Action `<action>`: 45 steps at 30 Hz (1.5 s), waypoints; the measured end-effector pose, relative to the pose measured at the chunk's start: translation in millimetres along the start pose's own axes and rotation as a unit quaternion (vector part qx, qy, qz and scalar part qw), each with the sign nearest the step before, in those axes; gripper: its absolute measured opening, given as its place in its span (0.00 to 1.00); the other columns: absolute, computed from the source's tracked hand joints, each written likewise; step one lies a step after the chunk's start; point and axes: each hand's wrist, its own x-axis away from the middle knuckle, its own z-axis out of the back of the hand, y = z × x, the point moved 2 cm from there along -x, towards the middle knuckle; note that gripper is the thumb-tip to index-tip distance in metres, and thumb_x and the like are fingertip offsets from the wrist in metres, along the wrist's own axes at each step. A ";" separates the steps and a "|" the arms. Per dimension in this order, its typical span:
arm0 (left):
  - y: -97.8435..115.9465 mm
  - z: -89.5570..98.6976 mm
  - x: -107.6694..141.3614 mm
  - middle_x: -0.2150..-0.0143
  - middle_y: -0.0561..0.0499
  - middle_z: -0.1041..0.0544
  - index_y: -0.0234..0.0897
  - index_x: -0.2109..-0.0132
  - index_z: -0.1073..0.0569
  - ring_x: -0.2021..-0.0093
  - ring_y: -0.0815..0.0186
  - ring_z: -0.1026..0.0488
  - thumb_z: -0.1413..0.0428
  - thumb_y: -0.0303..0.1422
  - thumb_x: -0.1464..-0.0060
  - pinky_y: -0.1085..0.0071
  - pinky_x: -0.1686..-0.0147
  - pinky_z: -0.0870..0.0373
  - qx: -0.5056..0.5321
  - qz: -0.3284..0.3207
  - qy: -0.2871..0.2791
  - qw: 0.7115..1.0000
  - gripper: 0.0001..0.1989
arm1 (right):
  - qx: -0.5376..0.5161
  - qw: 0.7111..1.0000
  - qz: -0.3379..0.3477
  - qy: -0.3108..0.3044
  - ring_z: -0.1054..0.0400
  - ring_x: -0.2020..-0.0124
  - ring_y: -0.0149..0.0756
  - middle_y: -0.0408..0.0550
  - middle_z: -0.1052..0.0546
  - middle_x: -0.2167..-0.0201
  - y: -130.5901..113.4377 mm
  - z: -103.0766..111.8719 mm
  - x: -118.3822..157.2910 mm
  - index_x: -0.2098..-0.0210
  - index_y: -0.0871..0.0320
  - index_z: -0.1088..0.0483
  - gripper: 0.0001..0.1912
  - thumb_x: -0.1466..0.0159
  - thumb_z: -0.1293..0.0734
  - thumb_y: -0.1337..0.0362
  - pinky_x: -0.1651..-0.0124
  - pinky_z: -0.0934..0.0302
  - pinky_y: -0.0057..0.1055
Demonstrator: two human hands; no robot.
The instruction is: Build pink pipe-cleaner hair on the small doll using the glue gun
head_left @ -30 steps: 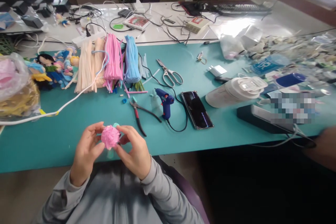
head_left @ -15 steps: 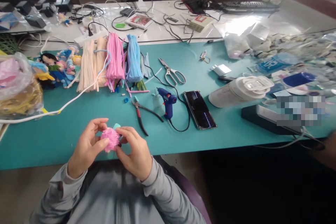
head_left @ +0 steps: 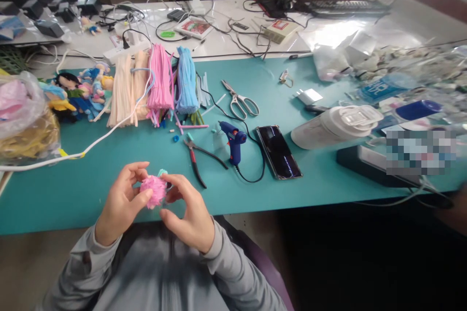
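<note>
Near the front edge of the table, my left hand [head_left: 122, 201] pinches a fluffy pink ball [head_left: 153, 191] between thumb and fingers. A mint-green fuzzy piece [head_left: 162, 173] sticks out at the ball's top right. On the ball's right side is my right hand [head_left: 191, 211], its thumb dropped away from the fingers. The right index fingertip is at the mint piece; whether it presses on it I cannot tell. Beyond the hands lie red-and-black handled pliers [head_left: 197, 158] with spread handles, and a blue glue gun [head_left: 234, 142] stands to their right.
Bundles of peach [head_left: 124, 90], pink [head_left: 160, 77] and blue pipe cleaners [head_left: 187, 80] lie at the back, beside small dolls [head_left: 73, 90]. Scissors [head_left: 241, 100], a phone [head_left: 279, 152] and a white tumbler [head_left: 324, 129] are on the right. A white cable [head_left: 105, 132] crosses the left side.
My right thumb has moved off the pink ball, down and away from the fingers. The left hand keeps hold of the ball, which has turned slightly.
</note>
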 end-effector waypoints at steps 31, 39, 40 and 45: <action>3.9 -8.0 4.3 0.64 0.53 0.31 0.39 0.50 0.31 0.63 0.68 0.29 0.40 0.27 0.53 0.75 0.67 0.27 0.003 0.028 -0.033 0.999 0.20 | 0.117 0.987 0.089 0.060 0.32 0.64 0.36 0.48 0.28 0.63 -21.3 24.2 -12.8 0.66 0.56 0.29 0.02 0.40 0.33 0.67 0.61 0.35 0.36; 4.3 -9.1 2.2 0.64 0.54 0.31 0.38 0.51 0.30 0.63 0.69 0.29 0.40 0.28 0.54 0.75 0.66 0.27 0.010 0.030 -0.050 0.998 0.20 | 0.239 0.947 0.213 -0.014 0.38 0.69 0.34 0.46 0.29 0.70 -23.0 26.4 -20.6 0.69 0.56 0.28 0.08 0.34 0.37 0.64 0.64 0.43 0.34; 4.3 -9.3 1.8 0.64 0.54 0.31 0.38 0.51 0.30 0.63 0.68 0.29 0.40 0.28 0.55 0.75 0.66 0.27 0.010 0.031 -0.051 0.998 0.20 | 0.242 0.946 0.217 -0.017 0.38 0.69 0.34 0.45 0.29 0.70 -23.0 26.3 -21.3 0.69 0.56 0.29 0.09 0.33 0.37 0.64 0.64 0.44 0.34; 4.2 -9.6 -1.1 0.65 0.53 0.30 0.39 0.52 0.30 0.63 0.67 0.29 0.39 0.29 0.55 0.75 0.68 0.27 0.007 0.034 -0.053 0.998 0.20 | 0.255 0.931 0.259 -0.032 0.38 0.70 0.34 0.44 0.28 0.71 -23.9 26.2 -24.2 0.68 0.56 0.31 0.08 0.33 0.39 0.67 0.63 0.45 0.33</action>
